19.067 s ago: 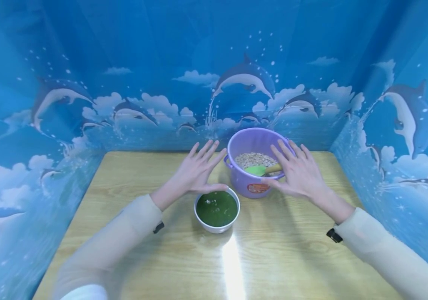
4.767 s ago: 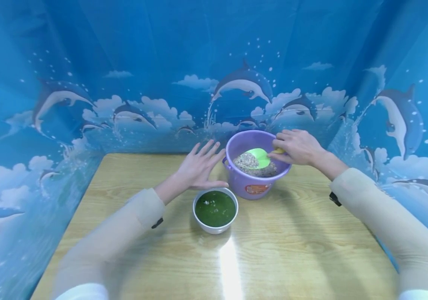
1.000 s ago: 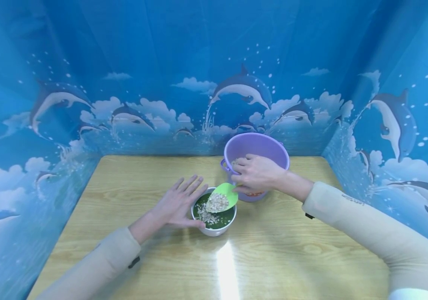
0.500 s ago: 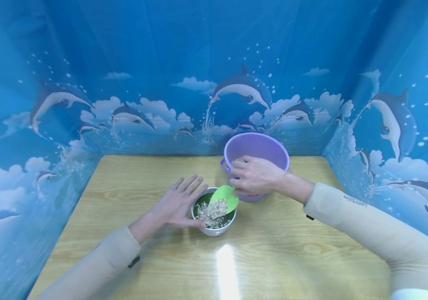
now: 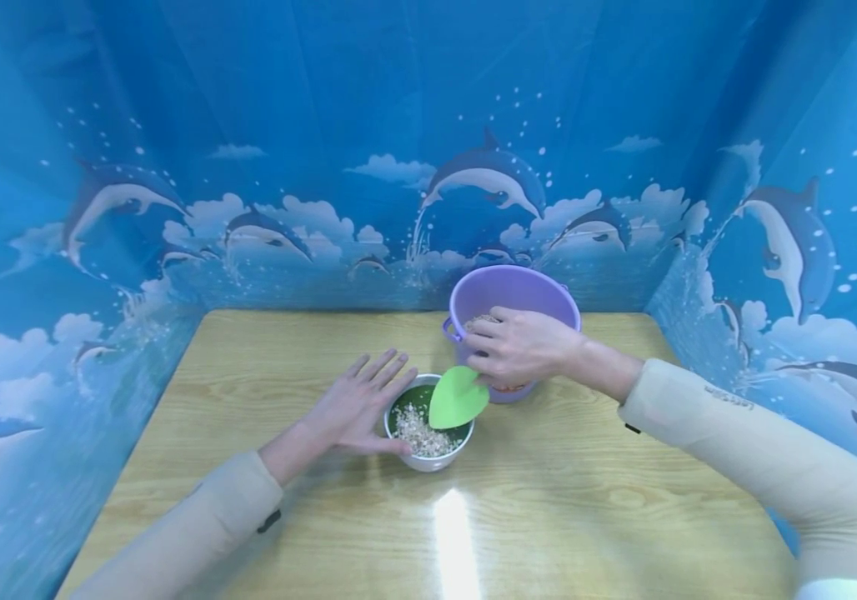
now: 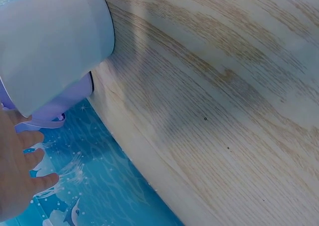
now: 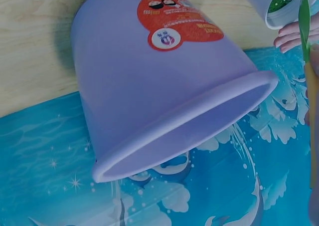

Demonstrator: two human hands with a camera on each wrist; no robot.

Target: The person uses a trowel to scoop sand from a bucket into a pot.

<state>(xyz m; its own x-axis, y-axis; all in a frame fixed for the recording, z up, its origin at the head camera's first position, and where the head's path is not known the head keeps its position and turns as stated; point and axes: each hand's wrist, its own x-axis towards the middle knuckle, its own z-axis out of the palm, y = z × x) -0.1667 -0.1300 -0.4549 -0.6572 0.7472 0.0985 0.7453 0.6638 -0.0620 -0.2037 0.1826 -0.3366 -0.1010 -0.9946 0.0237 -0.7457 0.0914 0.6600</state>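
Observation:
My right hand [image 5: 522,346] grips the handle of a green scoop [image 5: 458,398], tilted with its rounded back upward over a white bowl [image 5: 426,467]. Pale flakes [image 5: 423,433] lie on the dark green inside of the bowl. At the bowl's left side my left hand [image 5: 346,408] has its fingers spread and straight, thumb right at the rim. In the right wrist view the scoop's yellowish wooden handle [image 7: 312,116] runs down the right edge. The left wrist view catches the bowl's outer wall [image 6: 55,41] and a few left fingertips [image 6: 37,158].
A purple bucket [image 5: 511,283] with an orange label stands behind the bowl, partly covered by my right hand; pale flakes [image 5: 479,321] show inside it. The wooden table [image 5: 586,483] ends at a blue dolphin-print backdrop [image 5: 308,167].
Over the last second the scoop has turned over, and its flakes have tipped into the bowl. Earlier, my right hand scooped them from the bucket. My left hand has moved down beside the bowl.

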